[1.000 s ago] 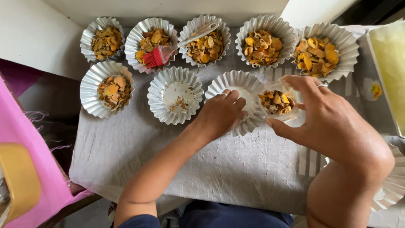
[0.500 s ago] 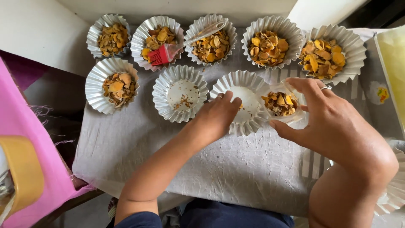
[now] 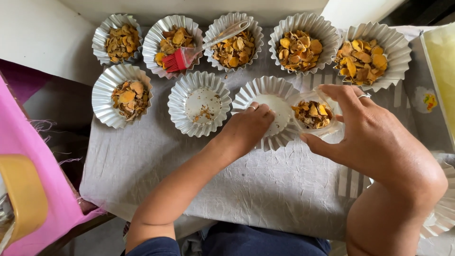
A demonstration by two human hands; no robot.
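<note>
My right hand grips a small clear plastic container filled with yellow-orange dried slices, holding it at the right rim of a fluted foil cup. My left hand rests on that cup's near rim, fingers curled on the foil. The cup's white bottom shows only crumbs. A ring sits on a finger of each hand.
Several foil cups of dried slices stand in a back row, one carrying a red silicone brush. Another filled cup and a nearly bare one sit in front. Pink cloth lies left, a yellow tray right.
The view has shifted slightly. My right hand has kept the clear container at the cup's rim, and my left hand has stayed on the cup.
</note>
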